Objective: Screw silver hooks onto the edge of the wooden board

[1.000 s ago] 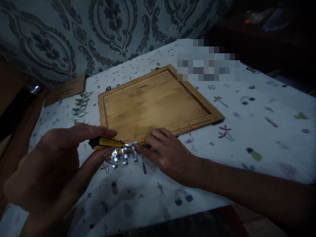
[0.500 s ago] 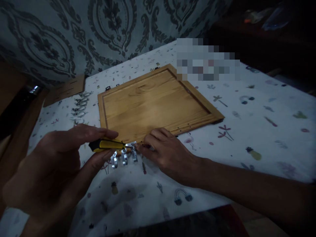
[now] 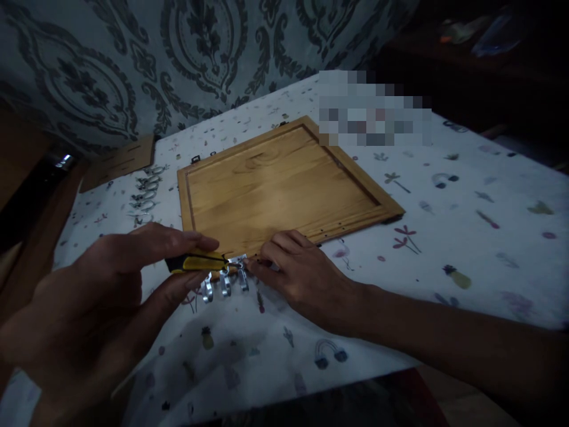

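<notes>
A wooden board (image 3: 284, 184) with a raised frame lies on a table under a white patterned cloth (image 3: 466, 249). Three silver metal hooks (image 3: 224, 281) hang along the board's near edge. My left hand (image 3: 102, 296) pinches a yellow-and-black screwdriver (image 3: 195, 261) between thumb and fingers, its tip pointing right at the hook fittings. My right hand (image 3: 297, 273) rests on the board's near edge with fingertips pressed together on a small metal piece (image 3: 237, 260) at the screwdriver tip.
More silver hooks (image 3: 144, 193) lie in a heap at the left of the cloth. A flat brown card (image 3: 118, 161) sits behind them. A patterned curtain (image 3: 178, 59) hangs at the back. The table's near edge runs below my arms.
My left hand has shifted slightly to the right with the screwdriver. The right hand and the board stay where they were.
</notes>
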The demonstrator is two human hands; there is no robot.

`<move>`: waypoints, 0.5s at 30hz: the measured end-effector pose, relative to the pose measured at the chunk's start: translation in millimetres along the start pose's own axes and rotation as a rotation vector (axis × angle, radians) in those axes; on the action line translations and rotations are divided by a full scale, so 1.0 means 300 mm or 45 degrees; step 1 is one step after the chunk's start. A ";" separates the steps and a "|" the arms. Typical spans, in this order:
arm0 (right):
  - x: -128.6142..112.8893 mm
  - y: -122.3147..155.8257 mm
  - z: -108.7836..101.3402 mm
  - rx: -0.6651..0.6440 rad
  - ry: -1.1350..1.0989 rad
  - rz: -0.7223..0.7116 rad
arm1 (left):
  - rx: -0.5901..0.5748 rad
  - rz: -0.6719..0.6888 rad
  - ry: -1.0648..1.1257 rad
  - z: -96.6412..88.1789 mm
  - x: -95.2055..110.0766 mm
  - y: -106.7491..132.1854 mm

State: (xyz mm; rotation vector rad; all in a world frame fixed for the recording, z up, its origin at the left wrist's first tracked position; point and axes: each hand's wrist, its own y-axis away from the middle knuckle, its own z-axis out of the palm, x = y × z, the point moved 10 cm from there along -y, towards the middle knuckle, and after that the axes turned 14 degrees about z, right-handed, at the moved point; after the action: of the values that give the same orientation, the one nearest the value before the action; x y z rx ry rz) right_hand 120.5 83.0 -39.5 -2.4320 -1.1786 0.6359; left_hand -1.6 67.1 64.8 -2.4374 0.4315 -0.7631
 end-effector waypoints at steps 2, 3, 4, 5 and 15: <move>0.000 0.000 0.001 -0.006 -0.005 0.000 | 0.009 0.029 0.019 -0.004 0.003 0.002; 0.002 -0.001 0.003 -0.014 -0.010 0.005 | 0.010 0.045 0.052 -0.002 0.003 0.005; 0.003 -0.002 0.004 -0.021 -0.015 0.009 | 0.007 0.057 0.082 0.000 0.002 0.007; 0.004 -0.003 0.004 -0.027 -0.018 0.010 | -0.003 0.077 0.108 0.005 0.003 0.009; -0.004 0.001 -0.012 0.009 -0.004 -0.026 | 0.059 0.197 0.054 0.007 0.041 0.001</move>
State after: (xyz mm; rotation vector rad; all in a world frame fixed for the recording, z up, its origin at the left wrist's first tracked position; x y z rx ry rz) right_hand 122.0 81.4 -36.2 -2.4110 -1.1988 0.6375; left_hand 9.4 62.4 68.4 -2.3175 0.6050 -0.7506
